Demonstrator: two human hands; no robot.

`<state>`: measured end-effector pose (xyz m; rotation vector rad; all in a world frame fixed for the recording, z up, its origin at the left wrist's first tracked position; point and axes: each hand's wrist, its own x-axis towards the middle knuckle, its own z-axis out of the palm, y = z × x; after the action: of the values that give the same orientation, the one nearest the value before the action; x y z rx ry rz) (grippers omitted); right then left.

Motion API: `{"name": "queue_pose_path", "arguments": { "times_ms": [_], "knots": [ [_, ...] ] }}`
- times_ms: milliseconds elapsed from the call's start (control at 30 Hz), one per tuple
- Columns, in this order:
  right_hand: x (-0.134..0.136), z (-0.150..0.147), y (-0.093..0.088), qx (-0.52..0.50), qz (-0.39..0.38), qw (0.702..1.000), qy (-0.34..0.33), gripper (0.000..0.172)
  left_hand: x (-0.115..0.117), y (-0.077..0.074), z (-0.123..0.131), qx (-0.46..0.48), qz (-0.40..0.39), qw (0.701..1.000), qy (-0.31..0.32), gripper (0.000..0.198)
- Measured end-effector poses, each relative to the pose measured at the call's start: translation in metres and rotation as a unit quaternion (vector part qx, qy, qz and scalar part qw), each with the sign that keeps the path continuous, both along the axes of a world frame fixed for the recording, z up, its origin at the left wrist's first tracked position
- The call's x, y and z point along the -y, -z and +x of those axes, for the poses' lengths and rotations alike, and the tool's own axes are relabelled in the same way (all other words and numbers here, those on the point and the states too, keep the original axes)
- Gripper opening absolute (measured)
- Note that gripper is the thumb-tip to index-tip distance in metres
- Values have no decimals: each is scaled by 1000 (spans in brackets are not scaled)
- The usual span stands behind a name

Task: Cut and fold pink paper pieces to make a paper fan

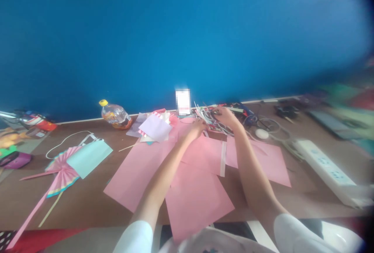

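Observation:
Both my arms reach forward over several pink paper sheets (140, 171) spread on the brown floor. My left hand (198, 127) rests at the far edge of the pink sheets, fingers curled and blurred. Beside it, my right hand (225, 115) is closed in a heap of thin paper strips and sticks (209, 117) close to the blue wall. What the fingers hold is too blurred to name. A narrow white strip (223, 158) lies across the pink sheets between my forearms.
A plastic bottle (116, 115) lies on its side by the wall. A folded pink paper fan with a pale green sheet (76, 159) lies at left. White power strip (324, 165), cables and a white round object (262, 133) sit at right. Lilac papers (154, 127) lie stacked ahead.

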<state>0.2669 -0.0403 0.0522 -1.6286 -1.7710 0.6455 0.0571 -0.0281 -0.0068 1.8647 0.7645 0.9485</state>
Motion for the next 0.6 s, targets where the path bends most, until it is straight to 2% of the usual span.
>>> {"name": "queue_pose_path", "arguments": {
  "times_ms": [67, 133, 233, 300, 433, 500, 600],
  "knots": [
    [-1, 1, 1, 6, 9, 1000, -8, 31, -6, 2, 1, -99, 86, 990, 42, 11],
    [-2, 3, 2, 4, 18, 1000, -8, 31, -10, 1, 1, -186, 145, 971, 43, 10],
    [-3, 5, 3, 5, 39, 999, 1, 30, -8, -8, 0, -295, 185, 937, 29, 10],
    [-4, 6, 4, 8, 47, 999, 3, 28, -5, -15, 0, -336, 191, 922, 26, 10],
    [-2, 6, 2, -15, 39, 999, 0, 27, 6, -30, -1, -314, 189, 930, 26, 12],
    [-1, 6, 1, -33, 39, 999, 1, 28, 11, -38, -2, -260, 181, 948, 18, 14],
    [2, 5, -2, -74, 39, 996, 4, 30, 14, -51, -3, -146, 119, 982, -19, 15]
  ]
}}
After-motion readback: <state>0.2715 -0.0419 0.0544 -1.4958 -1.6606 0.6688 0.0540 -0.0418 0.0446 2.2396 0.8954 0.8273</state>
